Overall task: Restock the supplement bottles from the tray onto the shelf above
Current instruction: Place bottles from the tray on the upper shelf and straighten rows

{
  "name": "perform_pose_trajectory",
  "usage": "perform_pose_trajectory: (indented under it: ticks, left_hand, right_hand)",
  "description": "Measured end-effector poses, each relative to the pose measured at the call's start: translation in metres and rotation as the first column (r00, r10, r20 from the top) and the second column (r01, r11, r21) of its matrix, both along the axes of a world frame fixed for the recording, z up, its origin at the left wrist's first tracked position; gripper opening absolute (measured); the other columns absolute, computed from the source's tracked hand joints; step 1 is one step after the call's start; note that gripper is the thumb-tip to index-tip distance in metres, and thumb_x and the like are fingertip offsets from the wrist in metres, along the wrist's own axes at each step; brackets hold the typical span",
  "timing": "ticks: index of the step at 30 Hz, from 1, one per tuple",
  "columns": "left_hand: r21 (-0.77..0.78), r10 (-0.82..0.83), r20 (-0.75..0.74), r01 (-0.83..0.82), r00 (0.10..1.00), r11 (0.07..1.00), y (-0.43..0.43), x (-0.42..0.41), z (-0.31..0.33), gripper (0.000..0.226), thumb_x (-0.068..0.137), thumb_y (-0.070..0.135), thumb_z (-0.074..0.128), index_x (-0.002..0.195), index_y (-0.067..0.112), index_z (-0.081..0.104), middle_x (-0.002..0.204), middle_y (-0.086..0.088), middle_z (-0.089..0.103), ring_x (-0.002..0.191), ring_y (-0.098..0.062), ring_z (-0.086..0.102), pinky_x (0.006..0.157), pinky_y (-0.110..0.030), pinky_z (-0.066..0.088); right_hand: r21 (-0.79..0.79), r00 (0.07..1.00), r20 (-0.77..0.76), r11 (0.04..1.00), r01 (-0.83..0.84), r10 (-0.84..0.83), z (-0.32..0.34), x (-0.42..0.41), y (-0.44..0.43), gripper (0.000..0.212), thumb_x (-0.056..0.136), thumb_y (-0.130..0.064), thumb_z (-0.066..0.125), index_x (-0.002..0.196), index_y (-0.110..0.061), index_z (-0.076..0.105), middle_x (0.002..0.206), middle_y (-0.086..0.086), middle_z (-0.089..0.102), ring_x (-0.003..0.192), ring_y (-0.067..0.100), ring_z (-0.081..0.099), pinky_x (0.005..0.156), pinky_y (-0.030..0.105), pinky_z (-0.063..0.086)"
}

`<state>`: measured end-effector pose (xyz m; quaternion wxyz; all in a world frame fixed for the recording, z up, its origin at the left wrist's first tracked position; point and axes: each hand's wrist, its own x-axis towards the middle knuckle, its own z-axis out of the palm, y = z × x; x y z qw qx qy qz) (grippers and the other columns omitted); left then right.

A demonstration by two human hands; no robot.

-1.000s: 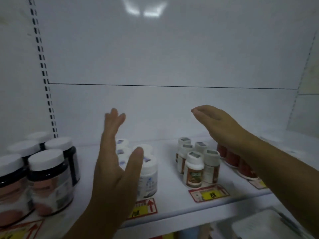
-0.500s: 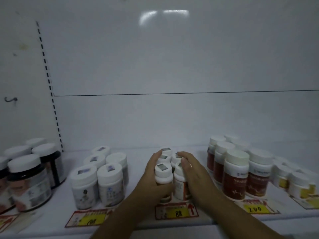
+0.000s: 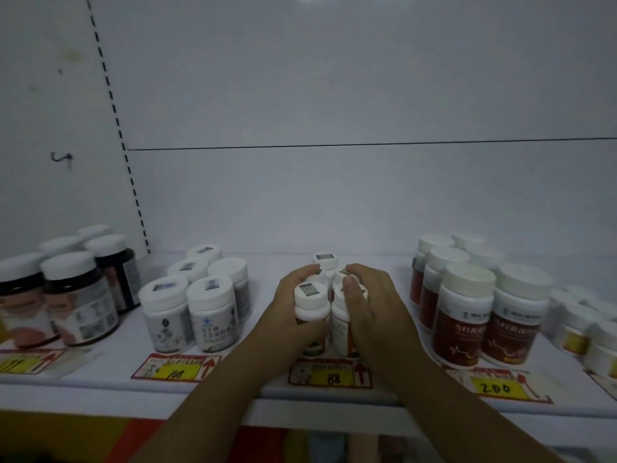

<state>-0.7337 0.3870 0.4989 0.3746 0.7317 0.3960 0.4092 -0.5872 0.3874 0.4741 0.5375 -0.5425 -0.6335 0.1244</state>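
While the small white-capped bottles point(image 3: 311, 300) stand clustered near the front of the shelf point(image 3: 100, 390), just behind the "88" price tag point(image 3: 330, 376), they are clasped from both sides. The left hand point(image 3: 292, 317) is curled round the front-left bottle, and the right hand point(image 3: 375, 305) is wrapped over the right ones. Larger white bottles point(image 3: 210, 312) are ranked nearby on the left, red-labelled bottles point(image 3: 464, 315) nearby on the right, and dark jars point(image 3: 78, 299) farther left.

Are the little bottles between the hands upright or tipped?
Upright: the small white-capped bottles stand caps up on the white shelf, left hand and right hand gripping them.
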Motion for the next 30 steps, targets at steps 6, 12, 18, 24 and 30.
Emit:
perform_pose_trajectory:
  ticks: [6,12,18,24,30]
  left_hand:
    - [-0.021,-0.073,0.062,0.075,0.995,0.997,0.004,-0.004,-0.003,0.076,0.070,0.021,0.062,0.139,0.032,0.030,0.147,0.004,0.038,0.131,-0.014,0.043,0.110,-0.042,0.038]
    - [-0.060,-0.084,0.138,0.093,0.987,0.994,0.008,-0.006,-0.004,0.033,0.084,0.037,0.049,0.115,0.046,0.049,0.145,0.022,0.025,0.135,-0.010,0.033,0.111,-0.038,0.035]
    - [-0.034,-0.080,0.119,0.084,0.990,0.996,0.005,-0.008,-0.002,0.030,0.093,0.031,0.050,0.105,0.059,0.053,0.142,0.024,0.026,0.138,-0.014,0.031,0.110,-0.047,0.036]
    - [-0.022,-0.117,0.180,0.123,0.977,0.992,0.005,-0.007,-0.001,0.023,0.092,0.025,0.051,0.109,0.040,0.055,0.117,0.039,0.041,0.120,-0.010,0.051,0.092,-0.029,0.053]
    - [-0.024,-0.153,0.192,0.160,0.969,0.987,0.008,-0.010,-0.004,0.022,0.092,0.025,0.051,0.109,0.039,0.054,0.125,0.023,0.049,0.115,-0.010,0.056,0.084,-0.023,0.056]
  right_hand:
    - [-0.067,0.970,-0.195,0.985,-0.160,0.144,0.008,0.007,-0.004,0.034,0.100,-0.032,0.030,0.126,-0.022,0.049,0.136,-0.005,0.046,0.125,0.010,0.043,0.110,0.033,0.033]
    - [-0.016,0.975,-0.140,0.984,-0.175,0.171,0.017,0.010,-0.021,0.018,0.091,-0.027,0.050,0.103,-0.031,0.064,0.140,-0.015,0.038,0.121,-0.007,0.036,0.101,0.023,0.032]
    - [0.056,0.989,-0.108,0.994,-0.098,0.104,0.019,0.011,-0.026,0.010,0.081,-0.026,0.064,0.085,-0.035,0.064,0.135,-0.012,0.047,0.125,0.001,0.041,0.108,0.040,0.035]
    - [0.085,0.994,-0.095,0.995,-0.048,0.056,0.019,0.008,-0.028,0.016,0.070,-0.042,0.067,0.081,-0.030,0.063,0.126,-0.014,0.052,0.120,0.003,0.046,0.103,0.043,0.040]
    - [0.054,0.977,-0.181,0.993,-0.101,0.109,0.019,0.007,-0.024,0.013,0.084,-0.043,0.057,0.087,-0.032,0.063,0.131,-0.016,0.049,0.123,0.002,0.044,0.102,0.035,0.040]
